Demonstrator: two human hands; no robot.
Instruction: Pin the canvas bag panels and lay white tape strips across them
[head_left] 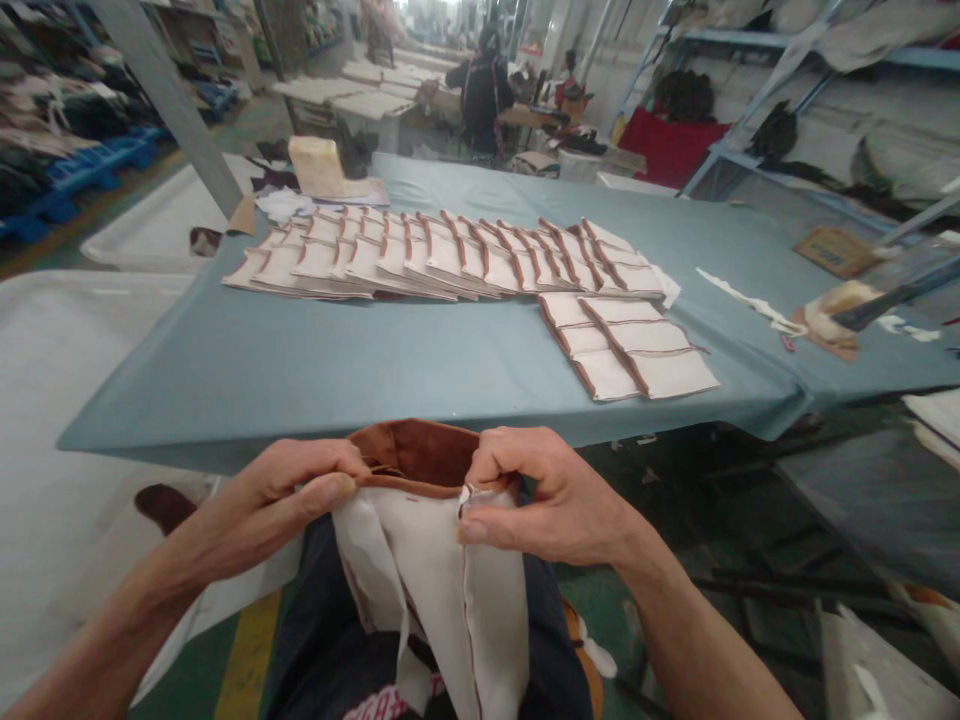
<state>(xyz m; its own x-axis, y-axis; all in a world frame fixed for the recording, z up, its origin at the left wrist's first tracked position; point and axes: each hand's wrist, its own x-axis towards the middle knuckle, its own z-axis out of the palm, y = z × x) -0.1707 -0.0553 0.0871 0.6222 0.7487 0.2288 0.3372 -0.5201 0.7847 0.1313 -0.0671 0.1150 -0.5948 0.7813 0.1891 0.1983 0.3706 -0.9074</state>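
Fingers, left: thumb and forefinger [330,492] of the left hand [296,490] are pressed together on the top edge of the brown-and-cream piece [420,455]; the other fingers curl under it.
Fingers, right: the right hand [544,495] pinches the same edge a little further along. Its thumb [480,528] lies flat on the cream side, at the head of a seam line that runs downward.
Piece: it is held over the lap, just in front of the near edge of the blue-grey table [337,370] and apart from it. The brown suede-like part stands up behind the fingers, and the cream panels [450,600] hang down between the wrists.
Grip: both pinches look best kept close to the brown border, so the short stretch of edge between them is taut and easy to see.
Layers: several soft cream layers meet under the right thumb. It seems wise to check by feel that only the wanted one is caught.
Risk: the hanging panels could twist or slide if either pinch drops lower.
Table: overlapping rows of flat bordered pieces [450,262] lie across the middle, with a smaller group [630,345] toward the right. A cream block [319,165] stands at the far side.
Beyond: a person in dark clothes [484,90] is at another table, well apart.
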